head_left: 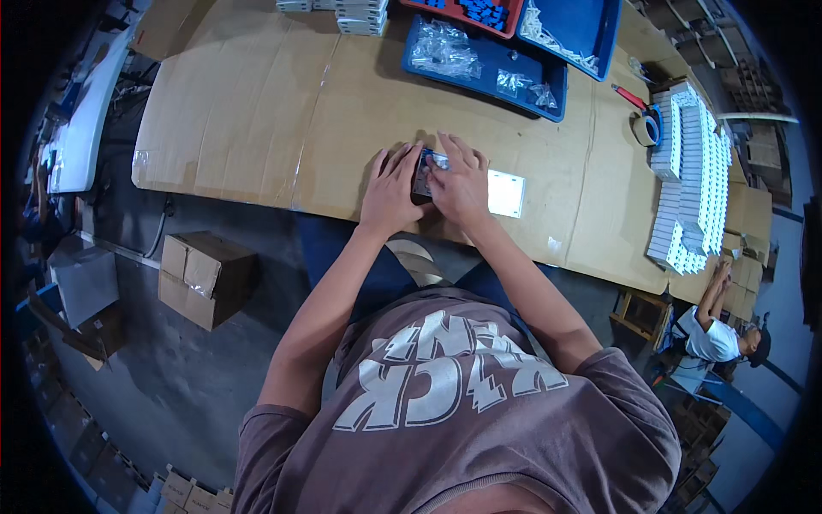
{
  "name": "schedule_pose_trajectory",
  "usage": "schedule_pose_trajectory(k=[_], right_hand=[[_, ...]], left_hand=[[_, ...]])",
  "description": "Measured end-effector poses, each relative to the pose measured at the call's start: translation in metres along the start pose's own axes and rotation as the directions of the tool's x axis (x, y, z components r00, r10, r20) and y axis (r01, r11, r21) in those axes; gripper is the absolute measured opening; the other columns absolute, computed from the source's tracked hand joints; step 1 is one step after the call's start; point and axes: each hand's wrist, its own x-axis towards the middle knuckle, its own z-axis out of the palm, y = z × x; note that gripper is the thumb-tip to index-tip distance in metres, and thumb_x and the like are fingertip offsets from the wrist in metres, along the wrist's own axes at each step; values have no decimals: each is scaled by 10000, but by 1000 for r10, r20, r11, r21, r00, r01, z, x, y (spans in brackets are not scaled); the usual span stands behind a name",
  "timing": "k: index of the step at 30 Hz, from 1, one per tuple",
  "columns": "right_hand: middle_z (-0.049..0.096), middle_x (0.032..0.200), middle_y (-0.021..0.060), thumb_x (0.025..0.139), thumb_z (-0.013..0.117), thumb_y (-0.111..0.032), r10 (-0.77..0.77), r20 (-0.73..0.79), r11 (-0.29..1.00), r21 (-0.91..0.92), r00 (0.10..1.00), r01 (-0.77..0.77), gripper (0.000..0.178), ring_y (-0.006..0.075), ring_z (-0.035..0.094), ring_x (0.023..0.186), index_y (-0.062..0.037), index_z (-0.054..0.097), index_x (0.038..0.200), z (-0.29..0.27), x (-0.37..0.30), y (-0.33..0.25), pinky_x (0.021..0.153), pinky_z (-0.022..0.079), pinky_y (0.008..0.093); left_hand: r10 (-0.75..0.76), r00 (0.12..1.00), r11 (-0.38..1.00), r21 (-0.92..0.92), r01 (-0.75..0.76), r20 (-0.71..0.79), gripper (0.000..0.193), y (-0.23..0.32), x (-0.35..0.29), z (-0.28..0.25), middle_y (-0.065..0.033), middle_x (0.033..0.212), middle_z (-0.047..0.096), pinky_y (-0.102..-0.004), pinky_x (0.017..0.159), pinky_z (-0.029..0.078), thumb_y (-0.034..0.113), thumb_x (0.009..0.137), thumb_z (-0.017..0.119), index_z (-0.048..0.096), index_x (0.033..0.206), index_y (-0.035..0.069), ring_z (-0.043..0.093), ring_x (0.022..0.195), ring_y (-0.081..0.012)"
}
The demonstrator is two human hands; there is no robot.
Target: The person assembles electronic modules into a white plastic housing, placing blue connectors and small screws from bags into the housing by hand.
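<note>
At the near edge of the cardboard-covered table, both my hands are at a small dark box-shaped part [421,182] with a bit of blue at its far end. My left hand [390,195] is closed around its left side, thumb at the near end. Over its right side lies my right hand [460,184], fingers bent and pressed together at a small shiny clear or bluish piece [440,160] too small to name. My hands hide most of the part. Just right of my right hand rests a flat white rectangular piece [507,194].
Beyond my hands stand a blue tray [479,79] of clear plastic bags, a red bin [505,32] of blue pieces and a blue bin [610,51] of white pieces. Rightward are a tape roll [646,131], a red-handled cutter [629,97] and stacked white parts [689,184]. A co-worker [715,334] is far right.
</note>
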Motion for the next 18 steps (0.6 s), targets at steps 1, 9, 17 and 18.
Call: schedule_pose_trajectory(k=[1, 9, 17, 18], right_hand=[[611, 1434, 138, 840, 746, -135, 0, 68, 999, -40, 998, 3, 254, 302, 563, 1320, -83, 786, 1085, -6, -1, -4, 1079, 395, 503], [647, 1203, 134, 793, 836, -376, 614, -30, 782, -106, 788, -614, 492, 334, 606, 1153, -56, 693, 1139, -73, -63, 56, 991, 471, 476], [674, 1036, 166, 752, 902, -314, 734, 105, 661, 113, 670, -742, 505, 324, 660, 972, -21, 639, 1068, -64, -91, 71, 837, 531, 447], [659, 891, 110, 804, 853, -131, 752, 102, 593, 325, 651, -737, 342, 246, 661, 825, -25, 620, 1032, -73, -84, 57, 758, 532, 361]], left_hand=[[-3, 1000, 1000, -14, 3, -16, 1052, 0, -1, 1, -108, 1536, 498, -515, 1265, 205, 428, 706, 868, 350, 1552, 77, 431, 1460, -268], [27, 994, 999, -21, -29, -109, 979, 4, -1, 3, -138, 1441, 580, -526, 1229, 279, 553, 723, 856, 466, 1479, 68, 494, 1399, -321], [71, 984, 970, -219, -107, -165, 721, -6, -4, -2, -143, 1297, 650, -479, 1164, 375, 412, 717, 917, 602, 1272, 77, 579, 1289, -341], [-78, 992, 822, -570, 8, -98, 609, 2, -6, -2, -149, 1301, 639, -411, 1134, 411, 338, 793, 892, 606, 1258, 68, 595, 1258, -282]])
